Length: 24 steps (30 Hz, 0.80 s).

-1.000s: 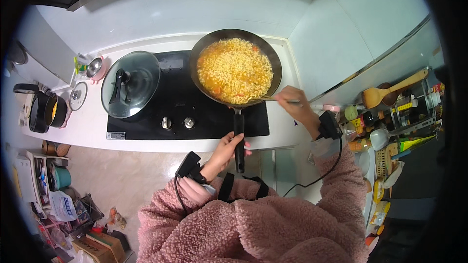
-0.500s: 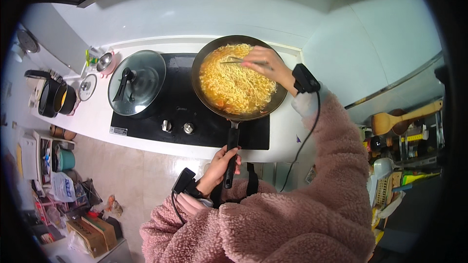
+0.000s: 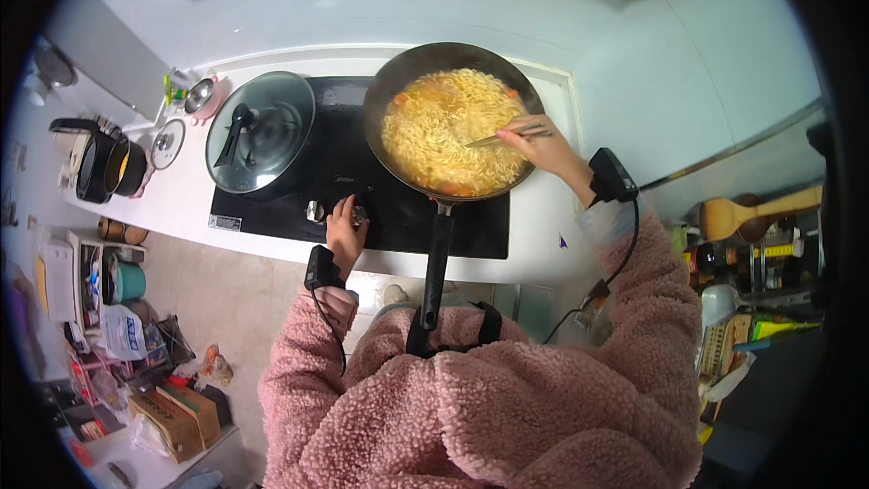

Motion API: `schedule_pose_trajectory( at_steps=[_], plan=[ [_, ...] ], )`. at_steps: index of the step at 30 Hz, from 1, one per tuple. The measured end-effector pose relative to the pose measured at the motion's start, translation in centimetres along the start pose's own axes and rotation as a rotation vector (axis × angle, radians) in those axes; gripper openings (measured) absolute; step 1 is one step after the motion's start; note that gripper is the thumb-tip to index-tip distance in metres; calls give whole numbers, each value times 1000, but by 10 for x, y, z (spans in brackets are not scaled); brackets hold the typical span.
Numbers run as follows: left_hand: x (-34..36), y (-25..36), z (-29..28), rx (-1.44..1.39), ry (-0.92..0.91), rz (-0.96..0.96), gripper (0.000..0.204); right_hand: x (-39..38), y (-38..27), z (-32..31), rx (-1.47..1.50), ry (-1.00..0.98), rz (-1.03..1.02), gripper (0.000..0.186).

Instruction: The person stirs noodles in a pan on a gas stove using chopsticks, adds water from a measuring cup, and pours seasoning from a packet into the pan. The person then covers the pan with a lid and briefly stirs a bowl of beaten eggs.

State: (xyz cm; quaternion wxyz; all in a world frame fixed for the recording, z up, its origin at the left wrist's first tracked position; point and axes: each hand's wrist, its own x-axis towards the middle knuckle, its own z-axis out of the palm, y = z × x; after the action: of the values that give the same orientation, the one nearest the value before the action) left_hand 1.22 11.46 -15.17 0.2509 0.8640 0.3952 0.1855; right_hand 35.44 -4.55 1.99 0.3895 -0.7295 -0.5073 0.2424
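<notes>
My right hand (image 3: 545,147) pinches chopsticks (image 3: 493,139), their tips among the noodles (image 3: 434,131). The noodles lie in orange-yellow broth with some orange bits, inside a dark frying pan (image 3: 377,81). The pan's black handle (image 3: 437,263) points toward me, with no hand on it. At the front of the black cooktop (image 3: 398,234), my left hand (image 3: 344,234) has its fingers closed around the right control knob (image 3: 360,215), mostly covering it. Just left of that hand is the other silver knob (image 3: 314,211).
A glass lid (image 3: 282,118) with a black handle covers the left side of the cooktop. Farther left on the counter are a small glass lid (image 3: 168,145), a pink pot (image 3: 206,101) and a black air-fryer-like container (image 3: 95,172). Wooden spoons (image 3: 724,217) and bottles crowd the right-hand rack.
My left hand has let go of the pan handle and moved left onto the right knob. The chopsticks have shifted right and nearer to me in the noodles.
</notes>
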Motion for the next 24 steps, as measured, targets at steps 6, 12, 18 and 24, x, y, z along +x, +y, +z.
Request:
schedule_pose_trajectory(
  at_steps=[6, 12, 18, 24],
  plan=[
    [9, -6, -3, 39, -94, 4, 47, -38, -30, -29, -155, 79, -90, 17],
    [7, 7, -14, 13, -184, -101, 50, -59, -54, -33, -208, -51, -248, 17],
    [-10, 58, -28, -288, -5, -20, 50, -11, -31, 5, -326, -183, -601, 17],
    [-46, 130, -32, -1059, -505, -358, 43, 57, -25, 8, -372, -102, -742, 15]
  ],
)
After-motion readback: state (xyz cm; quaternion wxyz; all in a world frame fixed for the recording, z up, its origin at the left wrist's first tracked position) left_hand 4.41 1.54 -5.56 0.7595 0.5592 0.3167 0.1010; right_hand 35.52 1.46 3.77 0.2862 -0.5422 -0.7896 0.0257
